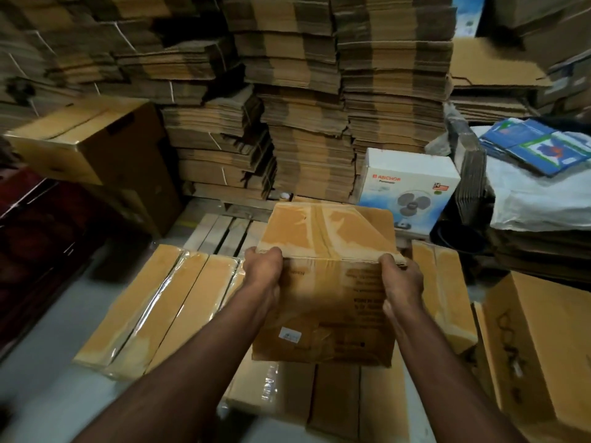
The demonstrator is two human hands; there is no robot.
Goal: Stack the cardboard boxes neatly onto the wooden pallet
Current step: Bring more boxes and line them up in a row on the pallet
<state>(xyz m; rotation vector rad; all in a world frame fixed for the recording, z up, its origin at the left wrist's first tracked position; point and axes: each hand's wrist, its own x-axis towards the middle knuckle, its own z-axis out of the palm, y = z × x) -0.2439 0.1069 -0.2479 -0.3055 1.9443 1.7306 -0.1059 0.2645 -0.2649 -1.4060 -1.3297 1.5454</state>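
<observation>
My left hand (263, 266) and my right hand (401, 279) both grip the cardboard box (326, 276) at its near top edge, one hand toward each end. The left fingers curl over the edge onto the taped top, with the thumb side down against the printed front face. The right hand clamps the other end the same way, fingers wrapped over the rim and the palm flat on the front. The box hangs between my forearms, tilted so its top face leans away from me, and its print reads upside down from here.

Under and beyond the box lies the wooden pallet (224, 230), its bare slats showing near the far left corner. On the pallet's left side rests a row of long wrapped cartons (160, 305), lying side by side and touching. More brown boxes (307, 398) sit along the near edge, directly below the one I hold, and another (447, 292) shows along the right edge.

Past the pallet's far edge stands a white fan carton (411, 187), just beside tall stacks of flattened cardboard (303, 123). A large brown box (96, 148) sits off the far left corner, and another open-looking carton (543, 340) stands off the right side on the floor.
</observation>
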